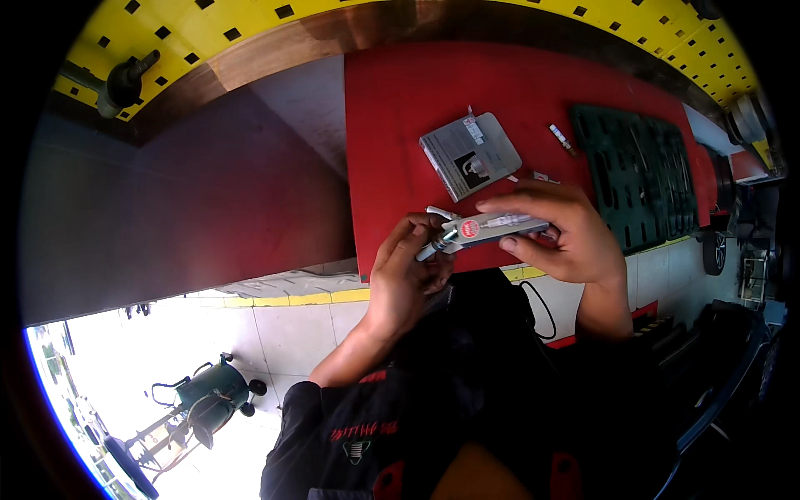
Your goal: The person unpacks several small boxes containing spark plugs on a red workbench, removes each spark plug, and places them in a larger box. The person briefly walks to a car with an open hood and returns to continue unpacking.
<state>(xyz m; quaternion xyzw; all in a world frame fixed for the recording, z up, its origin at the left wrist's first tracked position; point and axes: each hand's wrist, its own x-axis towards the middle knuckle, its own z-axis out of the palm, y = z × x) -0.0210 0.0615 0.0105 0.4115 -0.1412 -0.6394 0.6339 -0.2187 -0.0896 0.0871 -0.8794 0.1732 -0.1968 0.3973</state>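
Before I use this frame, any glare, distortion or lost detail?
Head view: floor washed out white at lower left, around the green tank; head view: yellow pegboard edge bows along the rim, corners black; head view: dark clothing loses detail at lower centre; head view: small box in the right hand stands out clearly.
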